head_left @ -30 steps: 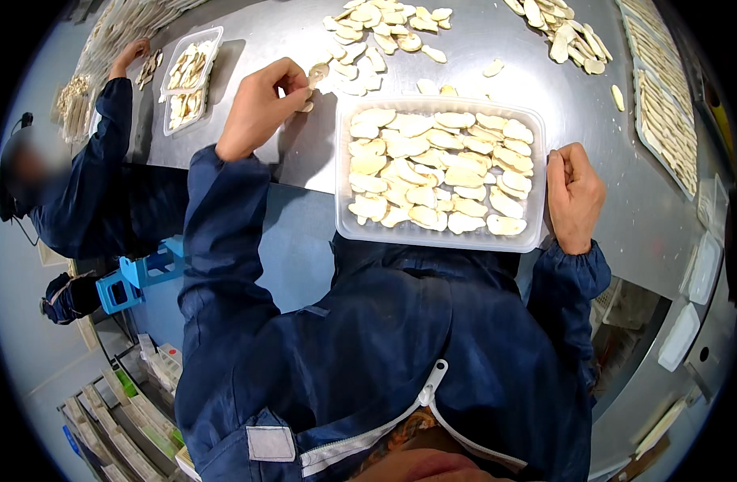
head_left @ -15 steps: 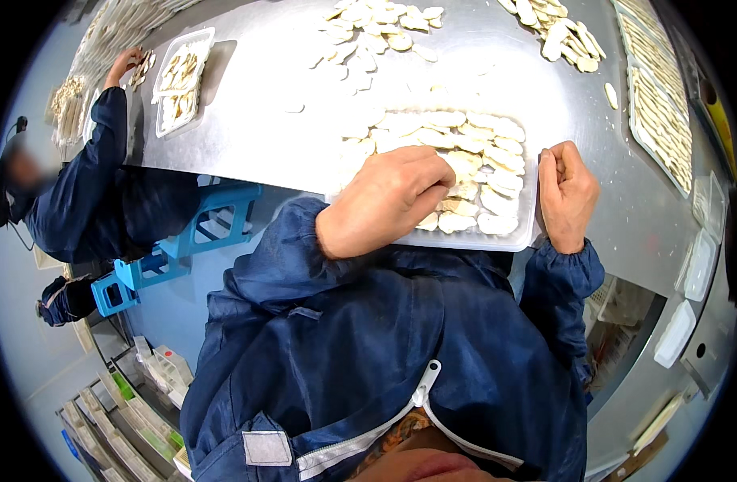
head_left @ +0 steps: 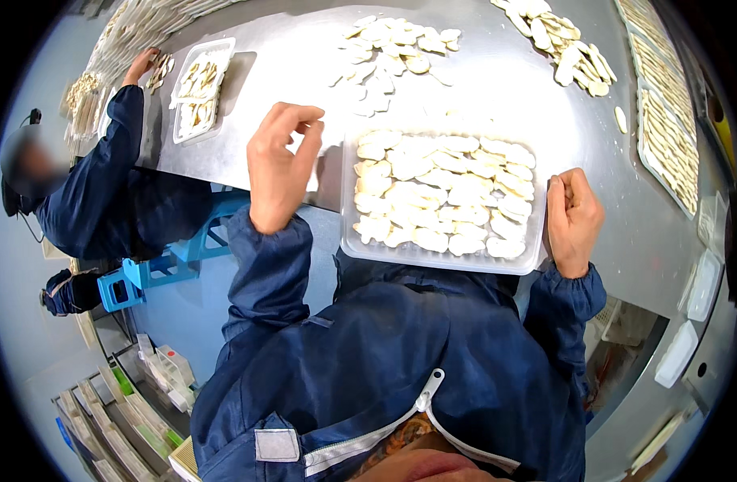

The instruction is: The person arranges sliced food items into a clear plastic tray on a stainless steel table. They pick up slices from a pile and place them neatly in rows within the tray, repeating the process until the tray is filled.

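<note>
A clear plastic tray (head_left: 348,229) stands at the table's near edge, filled with rows of overlapping pale oval slices (head_left: 421,197). My left hand (head_left: 280,165) is raised to the left of the tray. Its fingers are bent, thumb and forefinger are a little apart, and nothing shows between them. Close by the tray's right side, my right hand (head_left: 575,223) is closed, fingertips drawn in against the thumb. What it pinches, if anything, is hidden.
Loose slices (head_left: 397,48) lie beyond the tray, with another heap (head_left: 573,56) at far right. Filled trays (head_left: 666,149) line the right side. A co-worker (head_left: 119,169) sits at left, by a small tray (head_left: 200,84). Blue stools (head_left: 163,265) stand below.
My left hand has lifted off the slices and moved left, clear of the tray, with its fingers parting. My right hand stays closed by the tray's right side. The whole view has shifted slightly.
</note>
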Tool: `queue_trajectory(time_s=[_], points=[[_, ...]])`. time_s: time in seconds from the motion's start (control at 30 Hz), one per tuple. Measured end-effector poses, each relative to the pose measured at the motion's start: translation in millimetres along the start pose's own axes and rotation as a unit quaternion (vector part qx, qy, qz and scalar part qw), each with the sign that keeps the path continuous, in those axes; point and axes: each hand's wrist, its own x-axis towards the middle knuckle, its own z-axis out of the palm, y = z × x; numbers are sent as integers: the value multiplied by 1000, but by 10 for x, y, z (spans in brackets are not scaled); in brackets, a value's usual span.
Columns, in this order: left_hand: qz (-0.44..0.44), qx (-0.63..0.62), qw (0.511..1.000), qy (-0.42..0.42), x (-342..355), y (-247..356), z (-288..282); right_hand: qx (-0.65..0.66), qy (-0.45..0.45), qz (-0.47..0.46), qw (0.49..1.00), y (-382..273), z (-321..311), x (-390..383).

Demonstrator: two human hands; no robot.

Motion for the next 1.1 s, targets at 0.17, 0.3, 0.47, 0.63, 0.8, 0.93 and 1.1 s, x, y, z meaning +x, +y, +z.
queue_trajectory(time_s=[0.17,0.3,0.47,0.63,0.8,0.93,1.1], points=[[-20,-14,999,-47,114,-250,85,10,-12,22,1000,-10,-12,7],[44,33,994,-93,242,-306,249,7,2,14,1000,-43,-8,6],[79,32,991,-105,294,-309,317,17,1,22,1000,-35,0,0],[23,-15,998,-48,259,-303,271,10,0,20,1000,-4,11,-7],[117,-52,988,-89,62,384,-56,-13,1,9,1000,-7,0,-2],[199,-116,948,-220,-250,793,158,1,2,11,1000,-1,18,-5],[194,-78,950,-231,-338,855,400,-12,9,4,1000,32,16,-5]])
